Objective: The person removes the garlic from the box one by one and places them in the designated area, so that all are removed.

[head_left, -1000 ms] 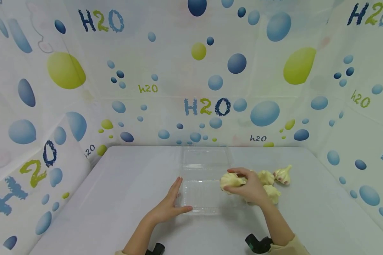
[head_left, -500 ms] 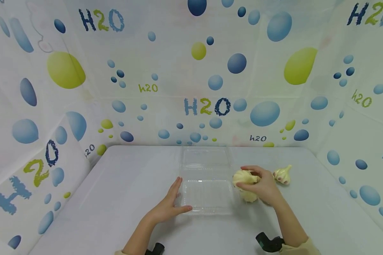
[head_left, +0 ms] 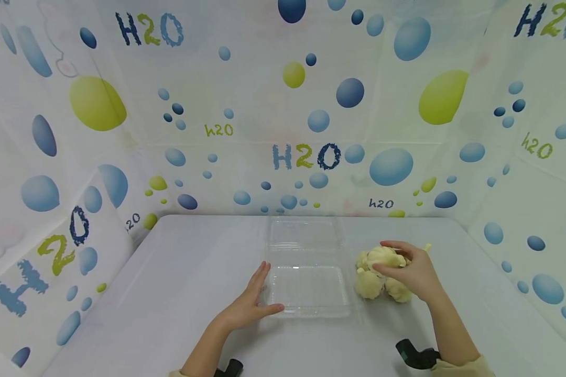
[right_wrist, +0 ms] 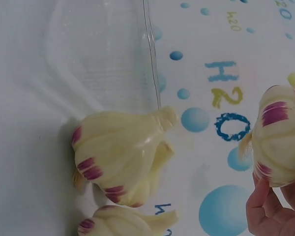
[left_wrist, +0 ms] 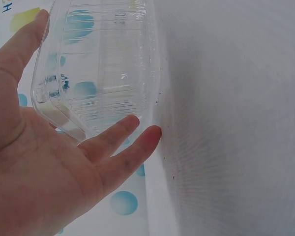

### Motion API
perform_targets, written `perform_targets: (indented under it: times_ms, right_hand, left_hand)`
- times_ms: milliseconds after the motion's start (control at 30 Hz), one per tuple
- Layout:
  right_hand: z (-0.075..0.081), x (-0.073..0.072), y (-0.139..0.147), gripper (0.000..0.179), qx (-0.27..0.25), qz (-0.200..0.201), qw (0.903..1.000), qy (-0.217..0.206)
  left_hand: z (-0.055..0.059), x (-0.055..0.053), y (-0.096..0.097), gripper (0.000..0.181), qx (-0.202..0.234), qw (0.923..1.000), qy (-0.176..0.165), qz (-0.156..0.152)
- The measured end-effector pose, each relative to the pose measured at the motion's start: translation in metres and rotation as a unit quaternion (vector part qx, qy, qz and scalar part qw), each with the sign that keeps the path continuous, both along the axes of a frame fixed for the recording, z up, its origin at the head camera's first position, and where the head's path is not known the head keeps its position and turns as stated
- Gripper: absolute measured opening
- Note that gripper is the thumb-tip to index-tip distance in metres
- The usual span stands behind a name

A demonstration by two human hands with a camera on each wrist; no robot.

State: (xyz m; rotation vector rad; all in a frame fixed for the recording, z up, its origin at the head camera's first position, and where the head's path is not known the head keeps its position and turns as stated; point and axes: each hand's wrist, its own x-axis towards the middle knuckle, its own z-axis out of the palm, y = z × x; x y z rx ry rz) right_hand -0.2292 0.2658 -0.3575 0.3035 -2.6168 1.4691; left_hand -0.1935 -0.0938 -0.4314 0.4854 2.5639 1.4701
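My right hand [head_left: 417, 272] holds a garlic bulb [head_left: 385, 257] between thumb and fingers, above several other bulbs on the table. In the right wrist view the held garlic bulb [right_wrist: 280, 137] is cream with purple streaks and tufted roots. A loose garlic bulb [right_wrist: 118, 150] lies below it, near the container's wall. The clear plastic container [head_left: 308, 288] stands mid-table, its hinged lid [head_left: 304, 233] folded back. With fingers spread, my left hand [head_left: 242, 309] rests against the container's left side. The left wrist view shows the hand [left_wrist: 44, 167] beside the ribbed clear container [left_wrist: 103, 64].
Loose garlic bulbs [head_left: 369, 285] stand to the right of the container on the white table [head_left: 193, 251]. One more bulb's stem [head_left: 428, 246] shows behind my right hand. A patterned curtain [head_left: 245, 104] hangs behind and at both sides.
My right hand has carried the garlic bulb rightward, away from the container's right edge to above the loose bulbs. The left hand and the container have stayed in place.
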Motion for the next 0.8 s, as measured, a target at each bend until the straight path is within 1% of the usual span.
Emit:
perform_targets:
  times_ms: [133, 300, 600, 800]
  right_hand:
    - [0.002, 0.0, 0.01, 0.059, 0.011, -0.009, 0.9999, -0.002]
    - [0.001, 0.001, 0.022, 0.059, 0.023, -0.022, 0.9995, 0.01]
    - [0.0, 0.003, 0.037, 0.061, 0.021, -0.044, 0.9986, 0.021]
    - [-0.003, 0.003, 0.049, 0.062, 0.009, -0.055, 0.9983, 0.016]
  left_hand:
    - [0.0, 0.0, 0.0, 0.098, -0.003, 1.0, 0.0, -0.001]
    - [0.0, 0.0, 0.0, 0.097, -0.003, 1.0, 0.001, 0.0]
    - [0.0, 0.0, 0.001, 0.098, -0.004, 1.0, 0.0, 0.005]
    - [-0.002, -0.001, 0.001, 0.097, -0.006, 0.9999, 0.003, 0.007]
